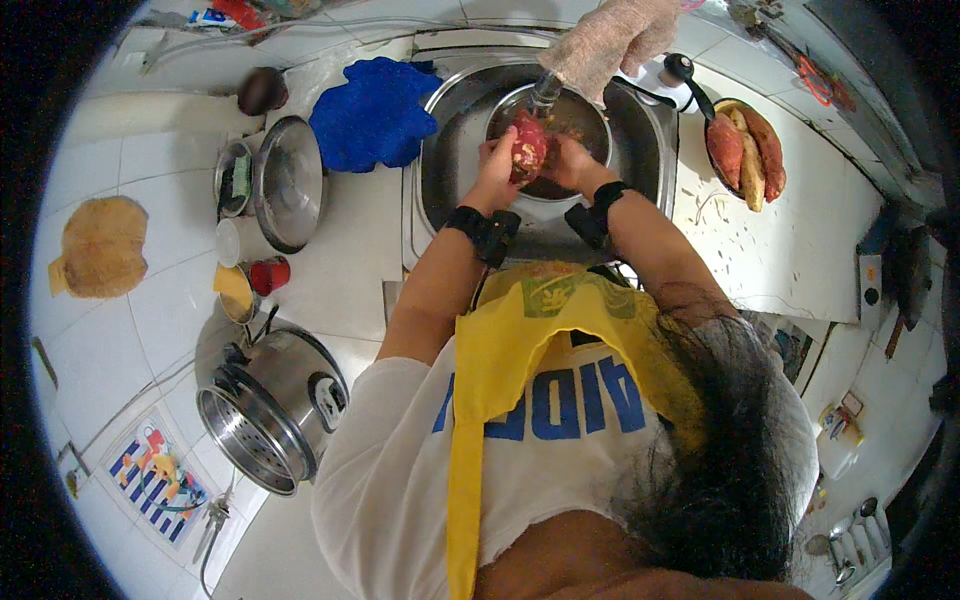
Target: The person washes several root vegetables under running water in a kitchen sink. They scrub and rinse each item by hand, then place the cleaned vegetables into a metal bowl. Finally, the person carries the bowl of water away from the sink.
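Observation:
A red-skinned sweet potato (529,146) with pale scuffed patches is gripped by my left hand (496,169), its thumb along the near side. It sits just under the faucet spout (546,91). My right hand (571,161) is close against the potato's right side, over the bowl; its fingertips are hidden, so its hold cannot be made out. Beneath both hands is a round metal bowl (606,135) with brownish water, standing in the stainless steel sink (457,97). To the right, a dark-rimmed bowl (718,174) holds more sweet potatoes (752,161).
A blue cloth (375,112) lies left of the sink. Farther left stand a metal basin (291,184), a red cup (270,276) and a steel pot (292,390). A towel-like cloth (611,45) drapes above the faucet. Dark scraps (731,251) dot the right counter.

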The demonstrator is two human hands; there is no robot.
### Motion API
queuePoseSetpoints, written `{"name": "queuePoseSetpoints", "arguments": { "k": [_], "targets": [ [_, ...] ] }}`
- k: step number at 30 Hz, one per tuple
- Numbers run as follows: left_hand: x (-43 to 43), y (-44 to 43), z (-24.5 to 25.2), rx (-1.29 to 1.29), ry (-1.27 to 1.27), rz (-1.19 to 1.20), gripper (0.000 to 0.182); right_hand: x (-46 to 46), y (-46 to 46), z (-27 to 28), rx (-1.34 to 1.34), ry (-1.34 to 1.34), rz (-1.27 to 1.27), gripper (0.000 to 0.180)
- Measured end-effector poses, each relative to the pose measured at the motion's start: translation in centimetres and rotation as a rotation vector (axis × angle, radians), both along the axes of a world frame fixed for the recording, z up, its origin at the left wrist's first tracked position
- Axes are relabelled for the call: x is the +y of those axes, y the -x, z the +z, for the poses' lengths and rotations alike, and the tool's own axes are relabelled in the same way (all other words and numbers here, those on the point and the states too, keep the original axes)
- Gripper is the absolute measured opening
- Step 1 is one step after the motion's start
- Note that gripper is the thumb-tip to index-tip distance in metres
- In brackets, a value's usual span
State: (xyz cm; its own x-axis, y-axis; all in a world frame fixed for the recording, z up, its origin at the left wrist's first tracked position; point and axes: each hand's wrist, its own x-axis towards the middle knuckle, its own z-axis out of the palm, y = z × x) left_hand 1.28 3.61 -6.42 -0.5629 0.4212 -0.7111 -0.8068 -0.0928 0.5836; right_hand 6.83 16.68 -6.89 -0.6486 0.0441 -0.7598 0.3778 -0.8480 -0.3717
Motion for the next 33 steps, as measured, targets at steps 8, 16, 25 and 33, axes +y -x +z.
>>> {"name": "queuePoseSetpoints", "arguments": {
  "k": [8,16,25,33],
  "targets": [
    [-1.6,2.3,0.1,0.025,-0.105,0.079,0.034,-0.4,-1.0,-8.5,-0.275,-0.46,0.274,0.037],
    [-0.3,2.1,0.6,-0.003,-0.022,0.161,0.036,0.2,-1.3,-9.1,-0.55,-0.871,0.284,0.041],
    [-1.1,2.7,-2.9,0.143,-0.02,0.167,0.079,-1.5,-0.2,-6.4,0.085,0.361,-0.319,0.036],
    [0.8,1.8,-1.8,-0.247,-0.405,0.017,0.038,-0.5,0.4,8.1,0.281,-1.047,0.566,0.028]
  ]
}}
